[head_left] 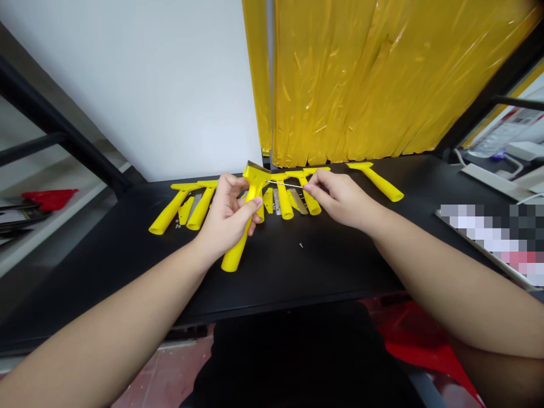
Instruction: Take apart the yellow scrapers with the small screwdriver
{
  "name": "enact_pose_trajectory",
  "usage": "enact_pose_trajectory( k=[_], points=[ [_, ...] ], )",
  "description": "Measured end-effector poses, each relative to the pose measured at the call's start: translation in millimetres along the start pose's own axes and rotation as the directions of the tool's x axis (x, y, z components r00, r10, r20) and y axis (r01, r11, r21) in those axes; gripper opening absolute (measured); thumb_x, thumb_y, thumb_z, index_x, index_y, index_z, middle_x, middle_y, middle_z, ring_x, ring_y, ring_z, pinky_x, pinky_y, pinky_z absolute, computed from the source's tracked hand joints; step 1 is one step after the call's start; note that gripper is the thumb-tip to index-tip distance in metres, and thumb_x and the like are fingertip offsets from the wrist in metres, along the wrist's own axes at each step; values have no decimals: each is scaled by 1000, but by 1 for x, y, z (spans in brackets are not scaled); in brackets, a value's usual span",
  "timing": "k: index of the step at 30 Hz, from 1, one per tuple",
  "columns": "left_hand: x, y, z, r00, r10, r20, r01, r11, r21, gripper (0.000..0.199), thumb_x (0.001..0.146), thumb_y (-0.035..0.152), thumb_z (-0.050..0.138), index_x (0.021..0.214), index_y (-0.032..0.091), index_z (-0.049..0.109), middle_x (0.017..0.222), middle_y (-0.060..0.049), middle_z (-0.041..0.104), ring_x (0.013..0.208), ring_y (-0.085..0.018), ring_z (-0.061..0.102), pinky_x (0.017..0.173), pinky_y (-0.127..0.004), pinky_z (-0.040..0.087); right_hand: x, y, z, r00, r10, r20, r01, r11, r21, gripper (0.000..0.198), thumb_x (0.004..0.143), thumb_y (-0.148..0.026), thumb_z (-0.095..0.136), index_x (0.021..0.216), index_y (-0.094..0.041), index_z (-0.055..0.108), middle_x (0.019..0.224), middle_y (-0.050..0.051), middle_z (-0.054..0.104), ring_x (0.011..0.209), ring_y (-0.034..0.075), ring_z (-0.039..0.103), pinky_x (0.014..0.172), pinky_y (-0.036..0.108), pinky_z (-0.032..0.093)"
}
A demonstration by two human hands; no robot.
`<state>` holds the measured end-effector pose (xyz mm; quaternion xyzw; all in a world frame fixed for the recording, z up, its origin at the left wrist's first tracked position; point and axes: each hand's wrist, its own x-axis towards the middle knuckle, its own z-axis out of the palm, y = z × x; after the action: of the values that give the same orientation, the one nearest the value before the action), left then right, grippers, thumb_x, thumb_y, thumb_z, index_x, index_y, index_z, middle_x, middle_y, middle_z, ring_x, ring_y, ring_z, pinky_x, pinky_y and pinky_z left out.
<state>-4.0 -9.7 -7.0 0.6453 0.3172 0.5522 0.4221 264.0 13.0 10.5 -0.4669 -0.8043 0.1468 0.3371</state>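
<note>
My left hand [233,212] is closed round the handle of a yellow scraper [236,252], held tilted above the black table with a metal blade [255,166] at its head. Between the thumb and fingers of my right hand [334,195] is a thin screwdriver [285,184]. Its bare metal shaft points left, and its tip meets or nearly meets the scraper head; its handle end is hidden in my fingers. Behind my hands lies a row of yellow scraper handles, among them one at the left [170,212] and one in the middle [287,204].
Small yellow plates [185,211], metal blades [298,202] and tiny screws [178,225] lie among the handles on the black table [331,260]. One loose screw [301,245] lies nearer me. Another yellow handle [382,181] is at the right, beyond it a blurred-out flat object [488,243].
</note>
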Motion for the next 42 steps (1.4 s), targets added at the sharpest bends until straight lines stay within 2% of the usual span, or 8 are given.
enact_pose_trajectory(
  k=[3,9,15,21,24,29,35,42],
  points=[
    [-1,-1,1,1000,18,20,-18,1000,8,43,92,22,79,104,27,38,118,0,54,54,-6,67,32,-16,46,1,0,1,1000,17,19,-17,1000,16,43,110,-44,41,80,-21,61,73,4,64,71,20,57,70,35,37],
    [-1,-1,2,1000,5,19,-5,1000,11,43,93,23,78,104,27,37,119,0,52,54,-5,67,33,-15,46,0,4,-2,997,-21,70,15,996,93,22,98,-38,65,110,-23,53,70,-4,56,61,17,49,63,32,34],
    [-3,1,7,999,-3,32,3,1000,-2,43,92,24,78,104,27,36,121,0,51,54,-4,66,33,-16,46,5,4,-3,998,67,18,-67,998,-19,43,108,-48,44,79,-21,61,71,4,61,67,19,53,65,35,33],
    [-2,1,6,1000,2,12,-2,1000,3,43,91,23,80,103,27,39,118,1,52,53,-6,67,32,-19,45,0,7,-1,1000,-14,25,11,994,111,25,97,-41,67,109,-24,53,71,-4,56,61,16,47,62,31,33],
    [-1,0,4,1000,13,3,-13,1000,-6,44,90,22,82,103,27,40,117,2,54,53,-6,67,32,-19,45,2,8,-2,999,-26,-28,27,999,42,22,100,-43,62,95,-22,57,77,1,61,67,18,51,64,32,33],
    [-1,-2,6,1000,8,24,-8,1000,-8,45,90,22,80,104,27,38,119,2,54,53,-5,66,32,-17,45,6,4,-2,999,27,28,-27,1000,3,48,109,-48,41,74,-20,58,66,2,57,64,18,50,66,34,34],
    [-1,-1,6,1000,19,12,-18,999,-29,44,90,21,80,104,28,39,114,3,53,53,-5,66,32,-17,47,1,5,-2,995,-72,61,68,995,76,20,99,-40,62,104,-23,53,71,-3,57,61,17,49,63,31,36],
    [-2,7,9,1000,-1,-1,1,999,-46,46,89,20,80,106,28,38,111,2,53,53,-6,66,33,-18,46,3,5,0,993,-106,-58,105,994,-14,18,101,-36,60,91,-21,61,78,3,65,67,18,54,66,33,37]
  ],
)
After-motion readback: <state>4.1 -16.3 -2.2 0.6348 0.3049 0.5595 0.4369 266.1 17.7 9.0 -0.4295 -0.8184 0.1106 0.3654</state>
